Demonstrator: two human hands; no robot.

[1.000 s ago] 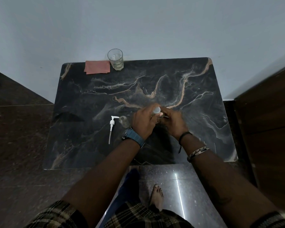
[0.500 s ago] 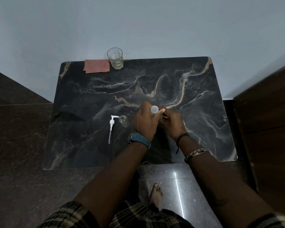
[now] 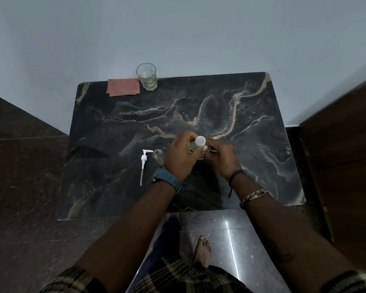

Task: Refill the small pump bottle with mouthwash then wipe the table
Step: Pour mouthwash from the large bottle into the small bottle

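Both hands meet over the middle of the dark marble table (image 3: 251,166). My left hand (image 3: 179,155) and my right hand (image 3: 223,159) close around a small clear mouthwash bottle with a white cap (image 3: 200,141); most of its body is hidden by the fingers. The small pump bottle (image 3: 158,155), clear and uncapped, stands just left of my left hand. Its white pump head with the long tube (image 3: 144,163) lies flat on the table beside it. A folded pink cloth (image 3: 123,87) lies at the far left edge.
A drinking glass (image 3: 146,77) with a little clear liquid stands at the far edge next to the cloth. The table backs onto a pale wall. A wooden panel (image 3: 347,155) rises at the right. My bare foot (image 3: 203,250) rests on the glossy floor below.
My left hand has shifted its grip around the capped bottle top and turned slightly. The pump bottle, pump head, cloth and glass have stayed put.
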